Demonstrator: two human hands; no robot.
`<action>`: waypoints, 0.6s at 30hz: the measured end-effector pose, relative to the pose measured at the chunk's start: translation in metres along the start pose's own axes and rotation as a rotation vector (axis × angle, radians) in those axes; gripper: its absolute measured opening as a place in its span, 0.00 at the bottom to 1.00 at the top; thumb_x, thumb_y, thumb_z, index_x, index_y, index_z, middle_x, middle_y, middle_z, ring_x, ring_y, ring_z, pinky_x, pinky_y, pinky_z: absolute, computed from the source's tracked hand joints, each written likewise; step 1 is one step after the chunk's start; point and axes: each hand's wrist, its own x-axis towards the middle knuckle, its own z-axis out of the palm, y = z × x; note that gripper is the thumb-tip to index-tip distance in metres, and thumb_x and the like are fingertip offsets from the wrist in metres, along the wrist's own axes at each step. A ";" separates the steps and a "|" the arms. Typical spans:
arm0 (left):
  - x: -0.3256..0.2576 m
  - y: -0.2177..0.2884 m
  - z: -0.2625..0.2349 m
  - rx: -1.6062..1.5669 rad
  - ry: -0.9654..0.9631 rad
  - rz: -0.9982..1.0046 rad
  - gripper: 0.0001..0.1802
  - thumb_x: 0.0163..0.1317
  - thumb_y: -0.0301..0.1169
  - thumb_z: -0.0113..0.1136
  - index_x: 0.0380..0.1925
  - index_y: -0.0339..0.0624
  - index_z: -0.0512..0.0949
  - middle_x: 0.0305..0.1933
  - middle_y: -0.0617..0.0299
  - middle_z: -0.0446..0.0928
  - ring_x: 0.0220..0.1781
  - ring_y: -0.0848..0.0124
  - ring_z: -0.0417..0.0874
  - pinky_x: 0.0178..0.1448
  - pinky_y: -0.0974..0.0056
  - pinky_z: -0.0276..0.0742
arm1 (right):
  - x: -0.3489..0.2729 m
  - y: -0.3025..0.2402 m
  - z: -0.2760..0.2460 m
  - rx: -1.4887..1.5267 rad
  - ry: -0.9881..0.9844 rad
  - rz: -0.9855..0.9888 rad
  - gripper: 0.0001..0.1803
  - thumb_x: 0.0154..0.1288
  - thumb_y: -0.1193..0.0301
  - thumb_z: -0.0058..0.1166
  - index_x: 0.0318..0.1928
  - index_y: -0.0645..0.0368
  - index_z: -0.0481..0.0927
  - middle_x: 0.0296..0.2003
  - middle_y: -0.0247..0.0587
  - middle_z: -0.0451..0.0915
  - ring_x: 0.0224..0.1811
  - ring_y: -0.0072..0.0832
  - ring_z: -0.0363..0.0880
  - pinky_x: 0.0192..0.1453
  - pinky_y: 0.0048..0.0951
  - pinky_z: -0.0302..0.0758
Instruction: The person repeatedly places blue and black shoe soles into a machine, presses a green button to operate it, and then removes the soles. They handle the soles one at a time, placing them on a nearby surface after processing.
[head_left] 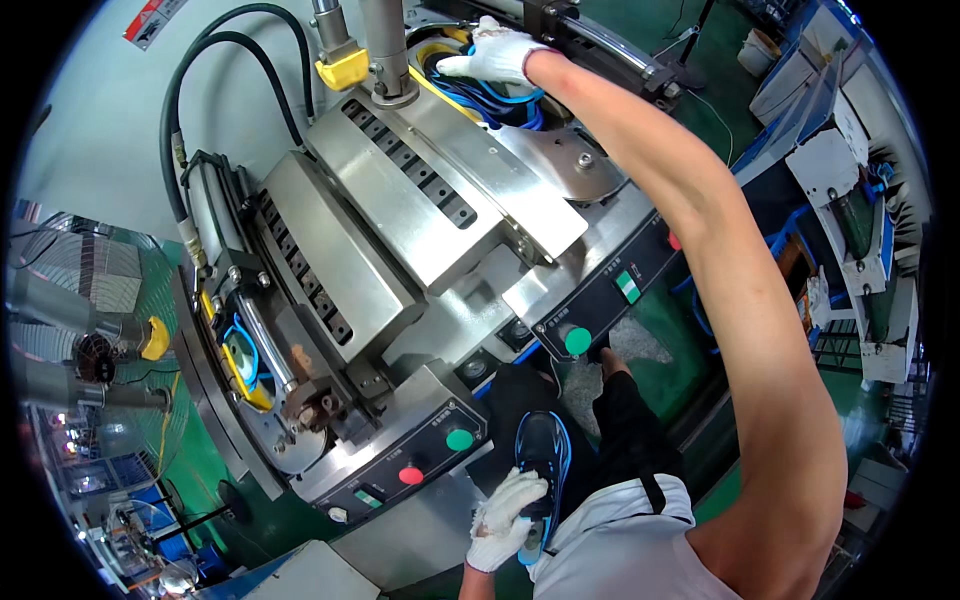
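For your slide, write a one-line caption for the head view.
Gloved right hand reaches onto blue and yellow pieces atop a steel press machine; gloved left hand holds a black shoe.

Two gloved hands show: the right hand [497,52] and the left hand [506,520]. One black shoe with blue trim [541,462] is in the left hand. The steel machine [400,200] carries two black control panels, the near panel [415,462] and the far panel [610,295]. Round green buttons number two, one [459,439] and another [577,341]. One red button [410,475] shows. One wire-caged fan [85,340] stands at the left. Two black hoses [215,70] arch over the machine.
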 end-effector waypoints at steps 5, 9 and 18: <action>-0.004 0.001 0.013 0.053 0.032 0.049 0.21 0.60 0.24 0.65 0.55 0.41 0.86 0.58 0.52 0.87 0.68 0.50 0.84 0.81 0.41 0.68 | -0.225 -0.020 -0.020 0.488 0.345 -0.368 0.49 0.64 0.60 0.72 0.78 0.71 0.62 0.72 0.68 0.72 0.76 0.52 0.73 0.82 0.41 0.67; -0.004 0.007 0.022 0.135 -0.021 -0.002 0.26 0.57 0.26 0.65 0.59 0.43 0.86 0.63 0.48 0.85 0.74 0.48 0.79 0.85 0.43 0.62 | -0.368 -0.021 0.045 0.322 0.113 -0.560 0.49 0.59 0.55 0.74 0.75 0.65 0.68 0.76 0.63 0.66 0.82 0.61 0.60 0.86 0.58 0.57; 0.005 0.019 0.057 0.059 0.200 0.057 0.23 0.62 0.25 0.59 0.58 0.35 0.82 0.55 0.49 0.88 0.68 0.52 0.83 0.85 0.48 0.61 | -0.460 0.018 0.054 0.383 -0.172 -0.321 0.58 0.67 0.46 0.66 0.84 0.67 0.51 0.84 0.64 0.48 0.88 0.57 0.41 0.90 0.50 0.43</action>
